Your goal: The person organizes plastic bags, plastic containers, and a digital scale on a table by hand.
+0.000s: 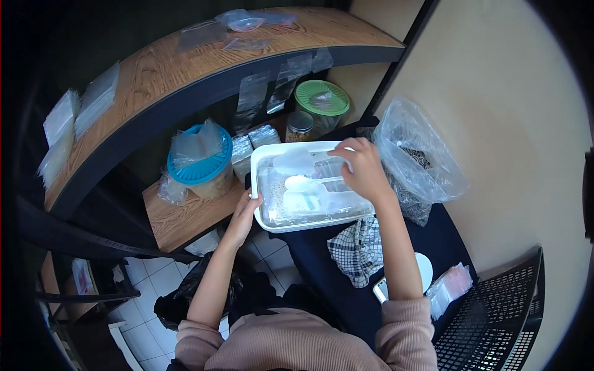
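Note:
A white plastic basket (315,226) with an oblong rim is in front of me, lined and filled with clear plastic bags (284,207). My left hand (246,213) grips its near left side, thumb over the rim. Across the bags lies a white plastic spoon (300,183), its handle running toward my right hand (359,164). That hand is over the far right part of the basket, fingers bent, index finger and thumb apart, with the fingertips close to the far rim and the spoon's handle near the thumb.
Behind the basket stand a blue-lidded tub (207,167), a green-lidded tub (322,99) and a small jar (300,127). A curved wooden shelf (161,68) arches above. At right are a large clear bag (417,154), a checked cloth (359,250), a phone (380,289) and a black crate (495,303).

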